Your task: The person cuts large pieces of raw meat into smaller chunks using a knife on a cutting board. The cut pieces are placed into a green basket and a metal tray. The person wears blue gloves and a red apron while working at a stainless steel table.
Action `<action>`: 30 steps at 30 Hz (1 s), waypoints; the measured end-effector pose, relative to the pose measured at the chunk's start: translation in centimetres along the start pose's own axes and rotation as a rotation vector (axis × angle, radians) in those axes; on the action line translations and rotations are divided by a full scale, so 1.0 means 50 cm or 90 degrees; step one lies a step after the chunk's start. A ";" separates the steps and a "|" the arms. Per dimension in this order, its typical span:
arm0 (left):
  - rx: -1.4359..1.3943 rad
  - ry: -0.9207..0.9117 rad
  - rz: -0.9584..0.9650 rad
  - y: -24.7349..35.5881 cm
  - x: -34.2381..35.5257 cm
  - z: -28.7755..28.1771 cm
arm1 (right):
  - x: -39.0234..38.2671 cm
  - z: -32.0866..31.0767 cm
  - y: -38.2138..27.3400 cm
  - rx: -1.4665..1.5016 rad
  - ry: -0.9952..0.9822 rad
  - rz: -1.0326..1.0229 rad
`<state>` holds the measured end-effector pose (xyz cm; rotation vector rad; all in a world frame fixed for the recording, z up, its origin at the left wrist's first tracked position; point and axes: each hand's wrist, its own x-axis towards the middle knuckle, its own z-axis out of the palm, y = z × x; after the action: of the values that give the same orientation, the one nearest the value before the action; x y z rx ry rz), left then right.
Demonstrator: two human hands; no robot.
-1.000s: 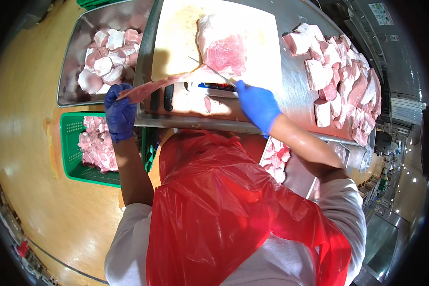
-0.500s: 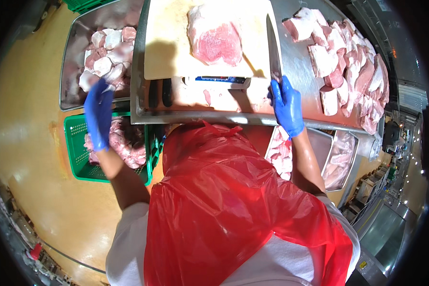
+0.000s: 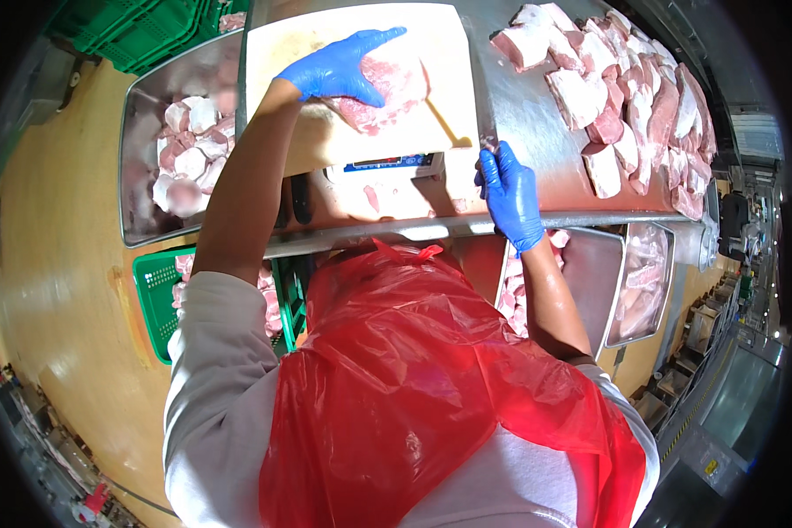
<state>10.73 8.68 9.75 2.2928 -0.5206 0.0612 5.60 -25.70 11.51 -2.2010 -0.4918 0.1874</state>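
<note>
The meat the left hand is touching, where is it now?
In the head view, the meat is near the top middle, on the white cutting board under the spread left hand; the right hand is lower, to its right.

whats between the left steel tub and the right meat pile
In the head view: the cutting board, with the left hand on its meat slab, then steel tabletop and the right hand.

L hand [image 3: 333, 72] hides pt. of meat slab [image 3: 394, 92]. Cutting bd [image 3: 451, 66] covers most of scale [image 3: 421, 165]; grn crates [image 3: 141, 40] cut off @ top edge.
</note>
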 end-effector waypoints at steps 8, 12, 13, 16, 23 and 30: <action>0.039 0.617 -0.127 0.101 -0.165 0.178 | 0.011 0.063 -0.005 -0.273 -0.062 -0.160; -0.048 0.555 -0.191 0.153 -0.203 0.209 | 0.083 0.126 -0.062 -0.306 -0.095 -0.234; -0.045 0.551 -0.192 0.181 -0.206 0.192 | 0.105 0.139 -0.070 -0.311 -0.106 -0.249; 0.038 0.572 -0.177 0.177 -0.236 0.174 | 0.147 0.164 -0.112 -0.365 -0.147 -0.297; 0.041 0.633 -0.262 0.168 -0.299 0.158 | 0.152 0.038 -0.061 -0.499 -0.340 -0.307; -0.013 0.652 -0.166 0.158 -0.257 0.204 | 0.126 -0.181 0.064 -0.610 -0.307 -0.338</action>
<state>-5.23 1.10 5.42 1.9515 0.3052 1.0192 14.95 -31.41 14.91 -2.8088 -1.6888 0.2199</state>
